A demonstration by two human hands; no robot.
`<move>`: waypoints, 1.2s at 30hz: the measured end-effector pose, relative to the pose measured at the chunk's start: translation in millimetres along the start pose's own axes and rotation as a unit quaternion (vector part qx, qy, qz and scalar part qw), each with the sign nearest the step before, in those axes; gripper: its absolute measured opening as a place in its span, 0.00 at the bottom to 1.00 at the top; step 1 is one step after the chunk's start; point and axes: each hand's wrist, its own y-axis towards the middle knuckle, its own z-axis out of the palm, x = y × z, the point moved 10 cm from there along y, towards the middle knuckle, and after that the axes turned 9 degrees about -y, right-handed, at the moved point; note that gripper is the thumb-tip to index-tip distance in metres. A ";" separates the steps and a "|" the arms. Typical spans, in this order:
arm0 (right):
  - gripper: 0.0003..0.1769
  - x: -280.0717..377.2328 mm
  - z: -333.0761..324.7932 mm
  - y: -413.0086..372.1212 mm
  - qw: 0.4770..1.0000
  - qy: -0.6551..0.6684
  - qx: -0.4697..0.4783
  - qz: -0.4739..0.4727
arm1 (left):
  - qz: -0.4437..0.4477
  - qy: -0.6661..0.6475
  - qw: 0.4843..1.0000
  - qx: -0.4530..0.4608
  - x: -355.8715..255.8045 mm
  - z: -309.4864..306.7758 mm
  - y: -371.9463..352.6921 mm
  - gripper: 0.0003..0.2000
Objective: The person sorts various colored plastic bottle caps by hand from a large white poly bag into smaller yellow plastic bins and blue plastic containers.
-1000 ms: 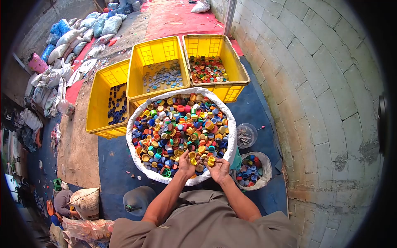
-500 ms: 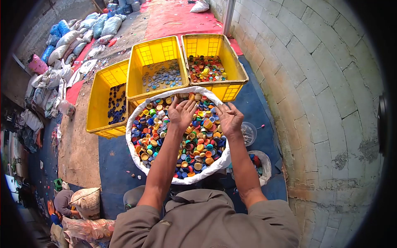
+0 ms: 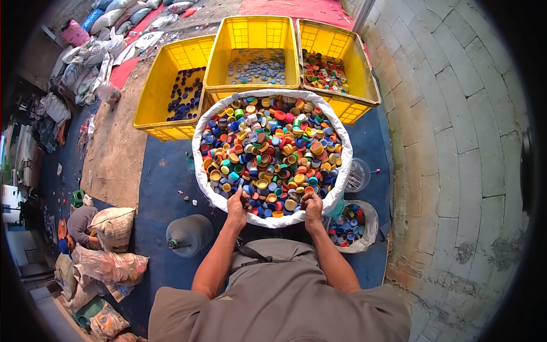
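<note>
A wide round sack with a rolled white rim (image 3: 200, 181) is heaped with plastic bottle caps (image 3: 273, 151) of many colours. My left hand (image 3: 237, 208) is at the near left part of the heap, just inside the rim, its fingers curled inward by a blue cap. Opposite it, my right hand (image 3: 312, 208) is at the near right part, fingers bent and closed beside an orange cap. Whatever either hand holds is hidden by the fingers and too small to name.
Beyond the sack stand yellow crates with dark blue caps (image 3: 185, 94), pale blue caps (image 3: 259, 65) and red and mixed caps (image 3: 325, 71). On the right are a clear tub (image 3: 358, 175), a smaller cap sack (image 3: 370, 225) and a block wall (image 3: 456, 171). A large bottle (image 3: 191, 235) lies left; a person (image 3: 82, 225) crouches further left.
Both hands have come back from the far part of the heap to the near rim, and their fingers have curled from spread to closed. My view has tilted down and shifted.
</note>
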 end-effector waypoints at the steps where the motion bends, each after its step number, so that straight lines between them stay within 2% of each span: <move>1: 0.06 1.9 9.7 0.5 1.000 -0.001 0.010 -0.005 | -0.003 0.010 1.000 -0.003 2.1 -4.6 -2.9 0.14; 4: 0.07 -1.2 32.2 8.6 0.995 -0.092 0.026 -0.019 | -0.018 0.001 1.000 -0.002 10.7 -10.1 -11.8 0.09; 8: 0.10 2.2 55.6 16.0 0.982 -0.175 0.028 -0.057 | -0.008 0.008 1.000 0.019 2.8 -8.7 -18.7 0.10; 11: 0.11 17.8 81.9 8.9 0.950 -0.277 0.042 -0.139 | 0.023 0.027 0.999 0.010 -6.0 -26.1 -14.6 0.10; 16: 0.15 19.2 128.9 1.7 0.901 -0.383 0.078 -0.190 | 0.109 0.063 0.992 0.003 -34.2 -51.1 -15.0 0.09; 19: 0.20 31.8 163.9 -8.6 0.838 -0.444 0.087 -0.305 | 0.119 0.055 0.991 -0.010 -42.5 -65.3 -18.0 0.09; 26: 0.32 38.2 216.4 -16.0 0.751 -0.512 0.090 -0.407 | 0.129 0.047 0.990 -0.041 -50.6 -92.2 -28.3 0.07; 33: 0.35 34.3 239.1 -11.1 0.702 -0.574 0.107 -0.407 | 0.165 0.069 0.983 -0.052 -56.0 -102.3 -32.2 0.07; 36: 0.37 37.8 246.1 -16.6 0.662 -0.591 0.094 -0.451 | 0.203 0.114 0.971 -0.055 -62.2 -99.6 -27.4 0.07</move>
